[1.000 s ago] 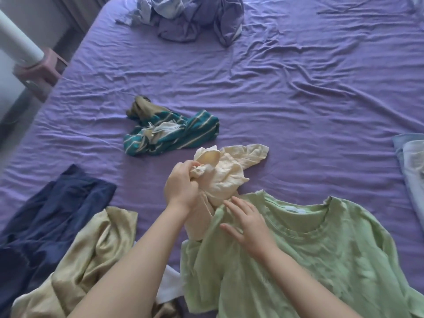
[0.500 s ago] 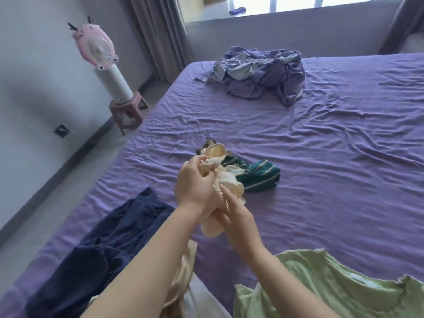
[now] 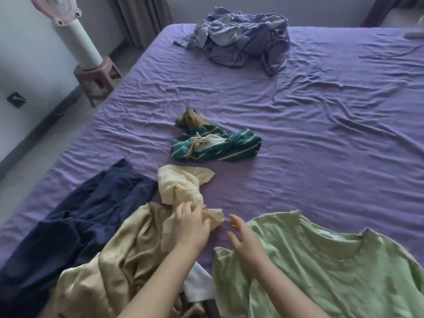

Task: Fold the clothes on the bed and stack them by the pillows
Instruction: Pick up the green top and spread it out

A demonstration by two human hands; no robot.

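My left hand (image 3: pixel 191 222) rests on the near end of the cream garment (image 3: pixel 183 189), fingers curled into its cloth, pinching it against the bed (image 3: pixel 321 125). My right hand (image 3: pixel 244 237) hovers just beside it, fingers loose and spread, holding nothing, its wrist over the edge of the light green t-shirt (image 3: pixel 332 267) that lies spread flat at my right. The cream garment stretches away from my left hand in a crumpled strip. Under my left forearm lies a shiny beige garment (image 3: pixel 119 253), and a navy garment (image 3: pixel 87 216) lies beyond it at the bed's left edge. Past the cream piece sits a bunched green striped garment (image 3: pixel 220 145) with an olive piece at its far end. A grey-purple heap (image 3: pixel 243 40) lies at the far side. Off the bed, a pink fan (image 3: pixel 68 17) stands on a small stool (image 3: pixel 98 76). I can read no writing.
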